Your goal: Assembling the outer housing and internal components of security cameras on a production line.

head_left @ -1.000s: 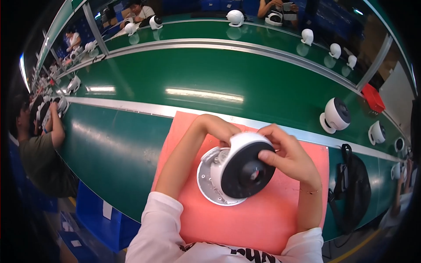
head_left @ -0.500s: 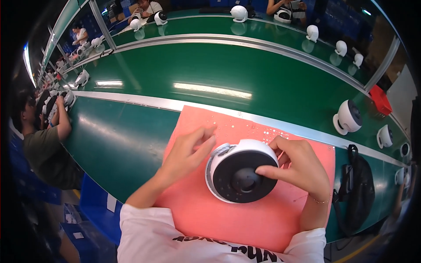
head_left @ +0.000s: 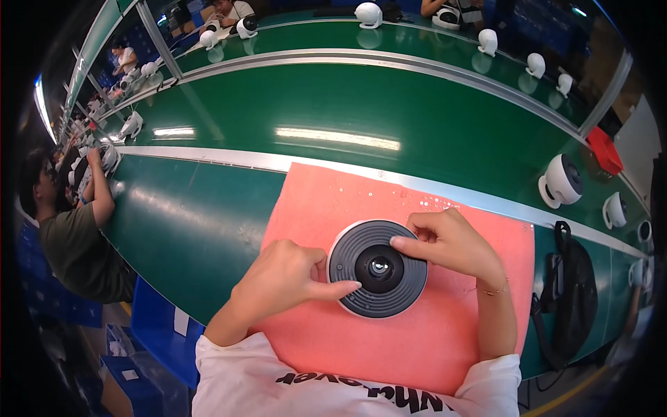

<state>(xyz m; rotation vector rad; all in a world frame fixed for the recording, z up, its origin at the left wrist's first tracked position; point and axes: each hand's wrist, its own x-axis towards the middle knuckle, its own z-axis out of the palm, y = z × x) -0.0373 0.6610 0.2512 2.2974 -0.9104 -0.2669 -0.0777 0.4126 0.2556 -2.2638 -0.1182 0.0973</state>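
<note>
A round white device (head_left: 345, 295) stands on the pink mat, its dark grey ringed face turned up toward me and a glassy lens at the centre. My left hand (head_left: 281, 278) grips its left edge, with the thumb laid across the grey rings and the fingers curled behind the rim. From the upper right, my right hand (head_left: 448, 240) holds the opposite edge, its thumb reaching toward the lens. The white housing is mostly hidden under the face. Small clear beads or screws (head_left: 434, 203) lie scattered on the mat beyond the device.
The pink mat (head_left: 306, 208) covers part of the green bench. Right of it lies a black bag (head_left: 573, 299). A similar white device (head_left: 561, 182) stands on the green conveyor (head_left: 278, 97), near a red bin (head_left: 604, 153). A co-worker (head_left: 76, 222) sits at the left.
The device has tilted so that its ringed face with the lens now shows, where a smooth black face was before. My left hand has come down from beside it onto its edge.
</note>
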